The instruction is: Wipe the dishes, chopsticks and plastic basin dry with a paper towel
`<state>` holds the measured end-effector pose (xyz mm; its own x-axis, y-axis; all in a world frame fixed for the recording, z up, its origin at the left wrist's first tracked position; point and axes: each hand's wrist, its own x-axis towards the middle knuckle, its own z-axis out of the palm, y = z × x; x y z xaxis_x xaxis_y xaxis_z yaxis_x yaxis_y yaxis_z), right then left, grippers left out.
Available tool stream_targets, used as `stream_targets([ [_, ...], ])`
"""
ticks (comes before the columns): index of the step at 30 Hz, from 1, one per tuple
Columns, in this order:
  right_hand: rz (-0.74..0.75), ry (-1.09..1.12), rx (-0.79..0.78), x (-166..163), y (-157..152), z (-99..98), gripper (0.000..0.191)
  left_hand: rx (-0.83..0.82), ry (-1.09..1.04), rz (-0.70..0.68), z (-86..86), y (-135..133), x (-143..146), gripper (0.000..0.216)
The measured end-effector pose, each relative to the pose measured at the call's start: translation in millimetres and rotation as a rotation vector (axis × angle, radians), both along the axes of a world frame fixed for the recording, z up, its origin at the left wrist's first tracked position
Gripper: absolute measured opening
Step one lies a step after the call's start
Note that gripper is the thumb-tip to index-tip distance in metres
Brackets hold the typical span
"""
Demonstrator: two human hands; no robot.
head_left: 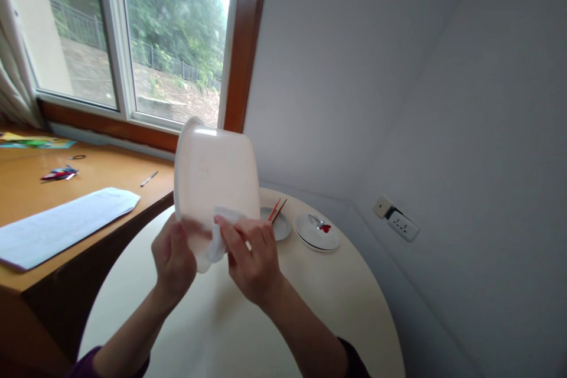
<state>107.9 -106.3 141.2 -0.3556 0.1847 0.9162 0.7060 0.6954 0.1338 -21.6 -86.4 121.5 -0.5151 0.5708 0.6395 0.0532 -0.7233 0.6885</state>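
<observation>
holding a white tray (215,174) upright above the round table (336,301), the left hand (174,260) grips its lower edge; the right hand (252,257) pinches a white cloth (220,239) against it.

Round cream counter (336,307); at its far edge a small grey dish (283,229) bearing red chopsticks (277,211); just right, a white plate (310,237) carrying a metal spoon (317,222).

We hold a tub (215,174) upright in our left hand (173,260); our right hand's (252,257) fingers press a cloth (220,235) against it.
</observation>
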Motion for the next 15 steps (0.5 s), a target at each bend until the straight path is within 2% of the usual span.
stream_targets([
  [4, 0.033, -0.119, 0.009, -11, 7, -19.4, 0.039, -0.072, 0.040, -0.101, -6.4, -2, -2, 0.042],
  [8, 0.005, -0.134, 0.006, -20, 4, -16.4, 0.045, -0.068, 0.135, -0.125, -4.5, -7, -2, 0.041],
  [11, -0.021, -0.110, -0.107, -22, 6, 8.8, 0.046, -0.057, 0.283, -0.105, 0.0, -13, -2, 0.042],
  [15, 0.015, 0.024, -0.399, -4, 31, 63.2, 0.042, -0.155, 0.431, -0.173, 3.4, -24, -6, 0.033],
])
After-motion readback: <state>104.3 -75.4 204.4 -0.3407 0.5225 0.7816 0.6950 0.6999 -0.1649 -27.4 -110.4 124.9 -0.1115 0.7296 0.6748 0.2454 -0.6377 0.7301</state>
